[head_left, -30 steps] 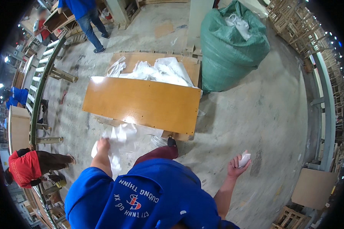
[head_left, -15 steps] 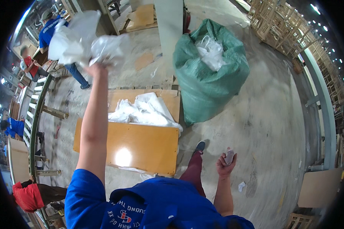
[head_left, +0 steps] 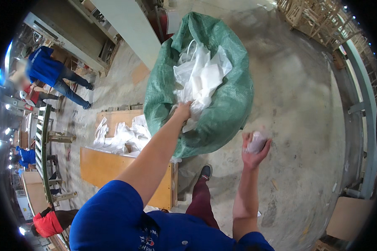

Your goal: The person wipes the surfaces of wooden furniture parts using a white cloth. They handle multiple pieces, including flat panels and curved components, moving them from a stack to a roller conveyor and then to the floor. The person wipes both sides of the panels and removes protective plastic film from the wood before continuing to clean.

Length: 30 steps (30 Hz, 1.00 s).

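Note:
A big green woven sack stands ahead of me with its mouth open. White plastic sheeting is bunched inside it. My left hand reaches over the near left rim, fingers closed on the lower end of the sheeting; the fingertips are partly hidden by it. Off to the right, above the floor, my right hand is wrapped round a small greyish block, apart from the sack. The block is smeared a little, so its kind cannot be told.
Left of the sack lies more white plastic on wooden boards. A roller conveyor runs along the left, with several people near it. A pale post stands behind the sack. Wooden frames are stacked at the far right.
My left hand has come down from the upper left with white plastic and is now at the sack's mouth. My right hand has risen slightly, still holding the block. The view has shifted.

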Each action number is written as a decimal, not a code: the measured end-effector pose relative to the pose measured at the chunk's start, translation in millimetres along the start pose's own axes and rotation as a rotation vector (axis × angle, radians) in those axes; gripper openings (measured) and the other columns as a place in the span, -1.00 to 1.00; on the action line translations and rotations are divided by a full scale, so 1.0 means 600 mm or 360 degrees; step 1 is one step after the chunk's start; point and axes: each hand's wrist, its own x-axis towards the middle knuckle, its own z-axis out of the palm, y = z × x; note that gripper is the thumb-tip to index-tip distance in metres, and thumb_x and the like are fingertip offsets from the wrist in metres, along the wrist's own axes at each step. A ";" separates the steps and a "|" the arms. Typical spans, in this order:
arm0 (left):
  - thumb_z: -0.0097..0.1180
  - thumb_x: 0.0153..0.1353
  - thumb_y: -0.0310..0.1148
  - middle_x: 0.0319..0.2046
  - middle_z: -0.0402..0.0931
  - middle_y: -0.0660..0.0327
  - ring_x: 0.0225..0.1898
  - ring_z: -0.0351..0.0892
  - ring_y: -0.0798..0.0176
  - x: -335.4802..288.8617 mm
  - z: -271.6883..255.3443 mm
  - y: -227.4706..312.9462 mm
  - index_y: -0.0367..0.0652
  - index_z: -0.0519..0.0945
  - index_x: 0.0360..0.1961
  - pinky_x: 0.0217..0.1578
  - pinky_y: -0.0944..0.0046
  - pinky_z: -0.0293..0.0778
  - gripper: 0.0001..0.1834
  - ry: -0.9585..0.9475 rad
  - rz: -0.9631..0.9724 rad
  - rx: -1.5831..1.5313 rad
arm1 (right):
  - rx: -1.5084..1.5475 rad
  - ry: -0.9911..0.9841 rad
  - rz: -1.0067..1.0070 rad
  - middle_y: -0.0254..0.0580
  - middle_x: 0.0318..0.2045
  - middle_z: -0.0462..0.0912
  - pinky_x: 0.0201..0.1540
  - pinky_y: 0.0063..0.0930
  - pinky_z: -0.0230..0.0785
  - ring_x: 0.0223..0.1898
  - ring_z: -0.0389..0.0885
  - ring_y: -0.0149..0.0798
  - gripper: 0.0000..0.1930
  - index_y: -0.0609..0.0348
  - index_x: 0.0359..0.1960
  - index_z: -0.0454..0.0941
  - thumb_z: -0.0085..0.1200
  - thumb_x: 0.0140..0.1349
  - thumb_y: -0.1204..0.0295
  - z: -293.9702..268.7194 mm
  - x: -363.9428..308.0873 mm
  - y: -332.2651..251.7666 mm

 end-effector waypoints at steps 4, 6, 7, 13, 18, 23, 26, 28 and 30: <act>0.00 0.08 -0.28 -0.07 0.48 -0.10 -0.10 0.52 -0.12 0.019 -0.083 -0.113 0.01 0.34 0.18 -0.03 0.12 0.45 -0.44 0.0095 -0.0100 0.0198 | -0.0030 -0.0451 0.0364 -0.23 -0.47 0.50 -0.19 -0.26 0.27 -0.39 0.48 -0.20 -0.34 0.11 0.17 0.27 -0.31 0.28 -0.17 0.111 0.124 0.034; -0.02 0.07 -0.32 -0.05 0.46 -0.03 -0.03 0.46 -0.08 0.026 -0.072 -0.102 -0.06 0.34 0.17 -0.03 0.05 0.43 -0.44 0.0591 -0.0501 -0.0493 | 0.0161 -0.0474 0.0683 -0.24 -0.45 0.49 -0.21 -0.28 0.26 -0.39 0.48 -0.23 -0.34 0.11 0.18 0.28 -0.32 0.28 -0.17 0.117 0.165 0.051; -0.01 0.07 -0.32 0.02 0.40 -0.01 0.04 0.37 -0.08 0.022 -0.071 -0.095 -0.02 0.33 0.19 0.02 0.01 0.39 -0.43 0.0700 -0.0519 -0.0255 | 0.0383 -0.0473 0.0746 -0.25 -0.44 0.47 -0.22 -0.29 0.25 -0.39 0.47 -0.24 -0.36 0.10 0.18 0.28 -0.31 0.29 -0.15 0.108 0.174 0.052; 0.13 0.01 -0.11 0.19 0.15 0.01 0.20 0.14 -0.13 -0.010 -0.127 -0.048 0.14 0.21 0.29 0.18 -0.05 0.19 -0.25 -0.0217 -0.0217 -0.0074 | 0.1090 -0.0354 0.0902 -0.29 -0.41 0.39 -0.23 -0.36 0.20 -0.32 0.43 -0.30 -0.50 0.09 0.09 0.39 -0.18 0.28 0.01 0.048 0.171 0.090; 0.14 -0.03 0.10 0.14 0.23 -0.02 0.08 0.28 -0.17 -0.043 -0.186 0.044 0.06 0.28 0.23 0.14 -0.01 0.25 -0.22 0.0525 -0.0006 0.0137 | 0.0467 -0.0365 0.0613 -0.24 -0.30 0.48 -0.14 -0.28 0.27 -0.20 0.45 -0.21 -0.61 0.13 -0.11 0.43 -0.16 0.28 0.07 0.036 0.211 0.082; 0.14 0.09 -0.05 -0.40 0.55 0.01 -0.27 0.51 -0.04 -0.113 -0.200 0.131 -0.14 0.59 -0.21 -0.10 0.06 0.40 -0.60 -0.0424 0.0007 -0.0704 | -0.0375 -0.0582 0.0402 -0.18 -0.12 0.53 -0.09 -0.26 0.32 -0.13 0.53 -0.08 -0.49 0.17 0.06 0.36 -0.12 0.28 0.01 0.066 0.222 0.080; 0.15 0.11 -0.23 -0.42 0.46 0.05 -0.30 0.45 -0.02 -0.161 -0.151 0.152 -0.19 0.59 -0.35 -0.19 0.09 0.38 -0.77 0.0131 0.0892 -0.0622 | -0.0481 -0.0652 0.0381 -0.14 -0.08 0.52 0.00 -0.23 0.33 -0.12 0.55 -0.06 -0.38 0.22 0.16 0.29 -0.05 0.24 -0.01 0.095 0.215 0.089; 0.20 0.06 -0.29 -0.38 0.41 0.08 -0.28 0.40 -0.02 -0.209 -0.158 0.216 -0.19 0.55 -0.43 -0.19 0.11 0.37 -0.81 0.0386 0.1228 -0.0676 | -0.0564 -0.0645 0.0359 -0.13 -0.05 0.52 0.05 -0.24 0.34 -0.10 0.55 -0.12 -0.37 0.25 0.19 0.26 -0.01 0.24 0.03 0.085 0.206 0.080; 0.23 0.05 -0.29 -0.36 0.36 0.11 -0.25 0.39 0.02 -0.240 -0.176 0.239 -0.17 0.51 -0.48 -0.18 0.13 0.37 -0.81 0.0258 0.1316 -0.0573 | -0.0635 -0.0757 0.0374 -0.14 -0.04 0.53 0.06 -0.29 0.34 -0.07 0.54 -0.24 -0.42 0.30 0.20 0.26 0.01 0.27 0.13 0.080 0.204 0.078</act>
